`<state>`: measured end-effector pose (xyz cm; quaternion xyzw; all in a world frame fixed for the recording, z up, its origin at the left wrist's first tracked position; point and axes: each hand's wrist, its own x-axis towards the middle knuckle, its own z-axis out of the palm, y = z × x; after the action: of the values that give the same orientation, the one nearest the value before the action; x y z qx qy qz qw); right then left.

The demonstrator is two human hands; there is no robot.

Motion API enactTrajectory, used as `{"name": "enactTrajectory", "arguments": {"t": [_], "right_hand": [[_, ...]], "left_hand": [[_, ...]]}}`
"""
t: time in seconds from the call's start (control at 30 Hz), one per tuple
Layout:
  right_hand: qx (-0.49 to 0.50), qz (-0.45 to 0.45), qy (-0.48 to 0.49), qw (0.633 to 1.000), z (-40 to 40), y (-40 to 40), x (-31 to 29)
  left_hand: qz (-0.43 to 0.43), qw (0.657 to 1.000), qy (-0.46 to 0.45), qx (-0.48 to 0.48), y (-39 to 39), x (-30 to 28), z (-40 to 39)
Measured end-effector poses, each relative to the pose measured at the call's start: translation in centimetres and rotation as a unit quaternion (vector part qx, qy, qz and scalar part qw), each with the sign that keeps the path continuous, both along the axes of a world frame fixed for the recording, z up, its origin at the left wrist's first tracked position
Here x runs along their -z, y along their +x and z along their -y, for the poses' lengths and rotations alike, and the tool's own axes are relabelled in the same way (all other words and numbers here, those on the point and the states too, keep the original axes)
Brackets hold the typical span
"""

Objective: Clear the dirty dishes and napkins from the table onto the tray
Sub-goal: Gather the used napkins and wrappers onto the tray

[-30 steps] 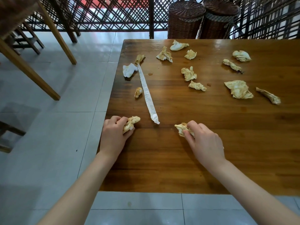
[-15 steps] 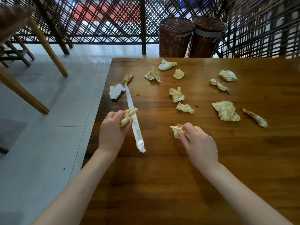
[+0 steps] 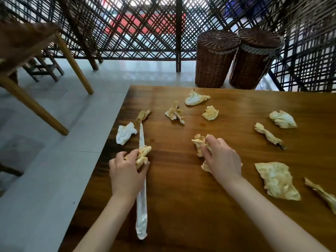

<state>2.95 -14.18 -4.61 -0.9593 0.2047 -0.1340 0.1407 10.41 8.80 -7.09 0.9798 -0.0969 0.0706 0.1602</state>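
Wooden desk [image 3: 181,206] is carrying crumpled, stained napkins all over, from the big flat one [image 3: 276,180] at my right to small wads further back; no tray is showing. My left hand [image 3: 127,171] is gripping one wad [image 3: 142,155] over the long paper strip [image 3: 141,206], while my right hand [image 3: 222,159] is pinching another [image 3: 200,142]. They are looking feather-light and soft, so I am judging that bunching each one anywhere will hold it.

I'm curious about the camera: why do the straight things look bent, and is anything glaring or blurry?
Head view: a wide-angle lens bows the brown wooden table edge and the dark lattice screen; daylight behind the screen washes out; a soft sheen lies on the tabletop's far left; the two round wicker baskets look slightly soft.
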Motion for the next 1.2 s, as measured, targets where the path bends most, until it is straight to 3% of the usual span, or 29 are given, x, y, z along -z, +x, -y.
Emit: {"name": "enactTrajectory", "arguments": {"t": [0.2, 0.57, 0.9, 1.2], "right_hand": [[-0.033, -0.018, -0.01, 0.999, 0.2, 1.9, 1.9], [-0.069, -0.122, -0.027, 0.99, 0.3, 1.8, 2.9], [-0.056, 0.015, -0.013, 0.998, -0.5, 1.3, 3.6], [-0.033, 0.044, -0.01, 0.998, -0.9, 1.5, 3.4]], "left_hand": [[0.005, 0.998, 0.062, 0.026, 0.1, 0.7, -0.2], [-0.031, 0.999, 0.001, 0.014, 0.4, 0.2, 0.3], [-0.044, 0.999, 0.001, 0.024, 0.7, 0.1, 0.7], [-0.054, 0.997, 0.032, 0.04, 0.8, -0.1, 1.6]]}}
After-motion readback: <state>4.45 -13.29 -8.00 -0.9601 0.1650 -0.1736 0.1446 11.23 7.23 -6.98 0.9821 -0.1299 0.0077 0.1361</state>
